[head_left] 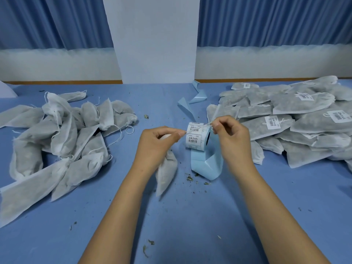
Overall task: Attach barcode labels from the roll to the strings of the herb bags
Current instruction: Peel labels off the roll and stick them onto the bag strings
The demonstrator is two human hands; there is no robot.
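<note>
Head view, first annotator: what is each hand doing?

Second: The left hand (pixel 158 143) is gripping the neck of one herb bag (pixel 166 172), fingers curled round it. The bag is hanging below the fist, its lower end resting on the blue table (pixel 181 216). The right hand (pixel 230 134) is pinching the far end of the bag's string (pixel 198 127) between thumb and fingertips.

First: Where is the string sitting?

Second: It is running taut between the two hands, right across the front of the label roll (pixel 197 139), which is standing between them. I am guessing it is touching the top label, but it's too thin to say for sure.

First: How is this stuff looking to handle?

Second: The bag is looking light, soft and floppy, so the gathered neck seems the place to hold it. The string is looking thin and limp, so I'd say it needs a pinch at both ends to stay straight. The labels are probably thin sticky paper that creases easily, best taken by an edge.

First: Anything else in view?

Second: Unlabelled bags (pixel 57 134) are lying heaped at the left and labelled bags (pixel 285 119) at the right, both well apart from the hands. Blue backing strip (pixel 207 164) is trailing from the roll.
</note>
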